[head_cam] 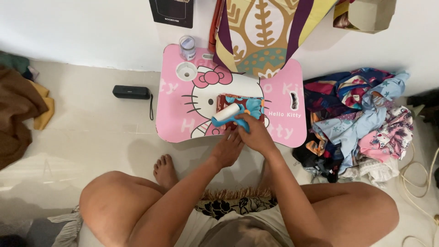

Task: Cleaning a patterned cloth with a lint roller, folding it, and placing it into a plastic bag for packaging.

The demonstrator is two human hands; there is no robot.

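Observation:
A pink lap table (173, 116) with a cartoon cat print stands on the floor in front of me. On it lies a small folded cloth (251, 104), red and blue with flowers. My right hand (254, 132) grips the blue handle of a lint roller (227, 113), whose white roll rests on the cloth. My left hand (227, 148) lies flat at the table's near edge, fingertips touching the cloth's near side. My crossed bare legs fill the lower part of the head view.
A heap of colourful clothes (361, 123) lies right of the table. A small clear jar (187, 47) stands at the table's far corner. A black oblong speaker (131, 92) is on the floor at left, brown cloth (16, 114) further left. A patterned bag (263, 34) hangs over the table's back.

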